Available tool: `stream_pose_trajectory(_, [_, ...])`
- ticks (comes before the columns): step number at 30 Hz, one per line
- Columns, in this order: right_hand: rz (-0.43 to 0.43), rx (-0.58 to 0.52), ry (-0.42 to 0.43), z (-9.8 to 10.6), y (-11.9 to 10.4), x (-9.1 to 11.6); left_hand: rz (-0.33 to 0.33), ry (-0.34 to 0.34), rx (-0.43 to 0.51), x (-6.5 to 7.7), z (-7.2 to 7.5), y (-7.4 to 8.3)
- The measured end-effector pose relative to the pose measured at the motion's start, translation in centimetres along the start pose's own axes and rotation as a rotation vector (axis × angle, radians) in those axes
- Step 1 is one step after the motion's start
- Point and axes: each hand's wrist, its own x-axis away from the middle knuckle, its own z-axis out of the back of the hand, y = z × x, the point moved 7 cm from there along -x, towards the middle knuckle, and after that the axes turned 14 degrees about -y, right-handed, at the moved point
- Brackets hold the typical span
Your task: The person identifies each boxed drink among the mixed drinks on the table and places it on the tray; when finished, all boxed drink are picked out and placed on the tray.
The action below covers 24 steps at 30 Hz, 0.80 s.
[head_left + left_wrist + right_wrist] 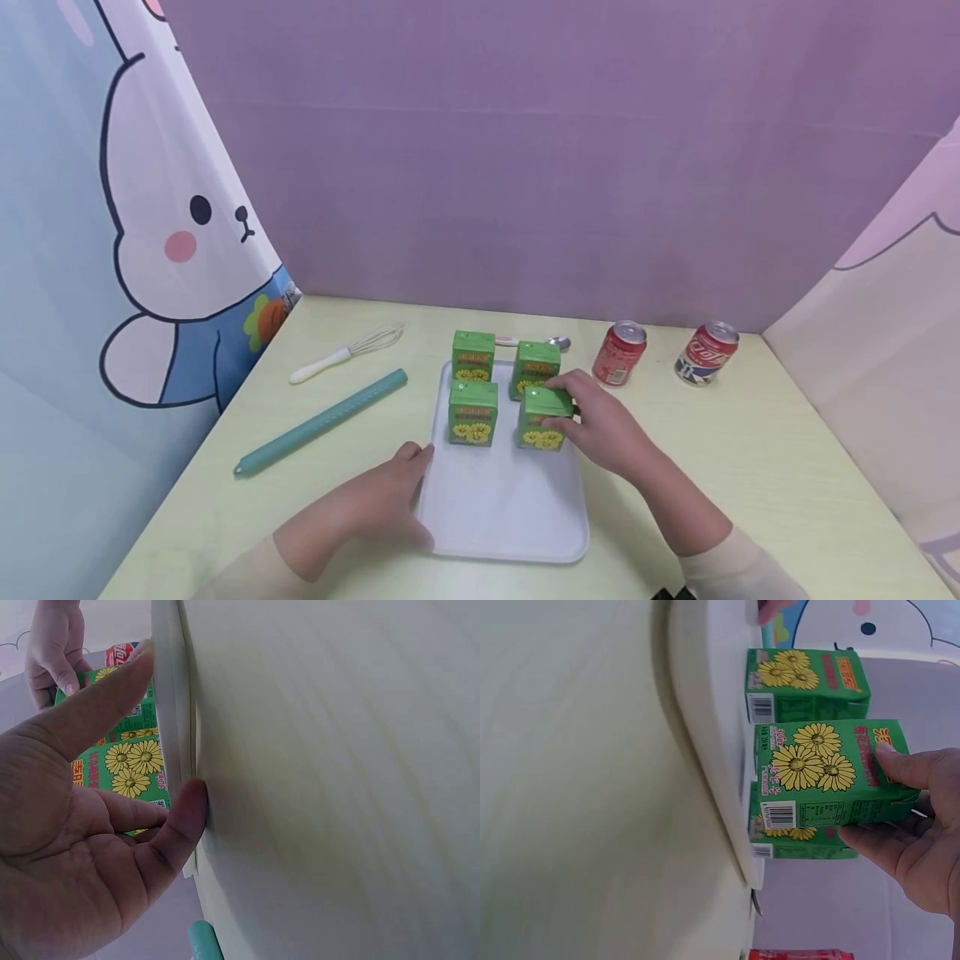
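Observation:
A white rectangular tray (502,512) bears several green drink cartons with yellow flowers on them. My right hand (600,421) pinches the near right drink carton (542,425) between thumb and fingers, high on its sides. That carton stands upright; whether its base touches the tray cannot be told. Beside it is the near left carton (472,417), and behind are the far left carton (473,358) and the far right carton (535,360). My left hand (382,500) touches the tray's left edge, thumb and fingers spread along the rim (169,697).
Two red soda cans, one nearer (619,354) and one farther right (707,354), stand right of the tray. A spoon (558,342) lies behind the cartons. Left of the tray lie a white-handled whisk (322,365) and a teal rod (322,425). Purple cloth (525,167) rises behind the table.

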Motion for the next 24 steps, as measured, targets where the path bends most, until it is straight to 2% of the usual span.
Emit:
stream_pose_trajectory(6, [0.015, 0.008, -0.006, -1.0, 0.0, -0.1, -0.019, 0.009, -0.002, 0.1, 0.1, 0.2])
stream_pose_trajectory(11, [-0.016, 0.027, -0.027, -1.7, 0.3, -0.1, -0.024, 0.013, -0.007, 0.2, 0.2, 0.3])
stream_pose_trajectory(24, [-0.012, 0.049, -0.025, -1.9, 0.1, -0.1, -0.016, 0.009, -0.01, 0.4, 0.4, 0.4])
